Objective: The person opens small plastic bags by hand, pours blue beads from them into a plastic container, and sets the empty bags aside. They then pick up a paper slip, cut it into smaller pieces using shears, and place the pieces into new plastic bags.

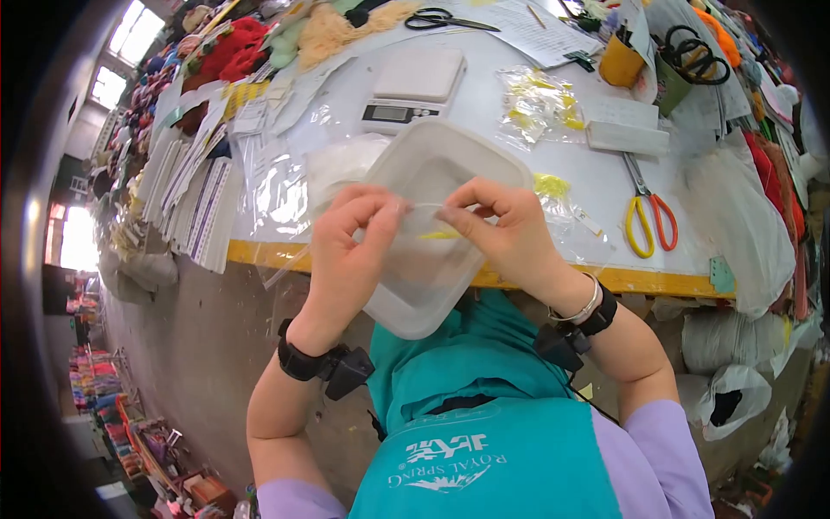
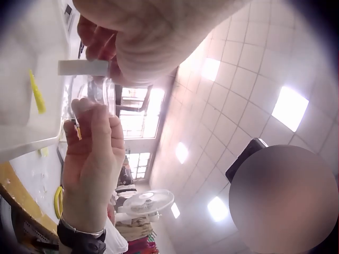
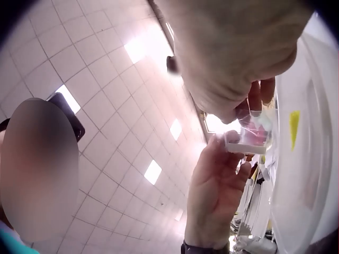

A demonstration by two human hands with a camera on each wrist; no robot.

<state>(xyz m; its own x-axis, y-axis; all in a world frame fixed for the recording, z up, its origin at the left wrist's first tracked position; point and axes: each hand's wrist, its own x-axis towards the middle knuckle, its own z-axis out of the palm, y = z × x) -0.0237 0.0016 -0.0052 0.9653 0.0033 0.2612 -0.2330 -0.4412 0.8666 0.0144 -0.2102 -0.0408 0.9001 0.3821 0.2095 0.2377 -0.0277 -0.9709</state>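
Between both hands is a small clear plastic bag [image 3: 254,128] with a white strip along one edge. My left hand [image 1: 353,246] pinches one side of it, and the white strip [image 2: 83,67] shows beside those fingers in the left wrist view. Opposite, my right hand [image 1: 510,229] pinches the other side between thumb and forefinger. Both hands are above a translucent plastic bin [image 1: 413,322], tilted at the table edge over the person's lap. A slim yellow piece [image 2: 37,92] lies in the bin, also visible in the head view below the bag.
A small digital scale [image 1: 419,86] stands behind the bin. Bags with yellow pieces [image 1: 540,104] lie to its right, and scissors with yellow and orange handles [image 1: 648,221] rest farther right. Paper stacks [image 1: 186,203] and fabric crowd the left side.
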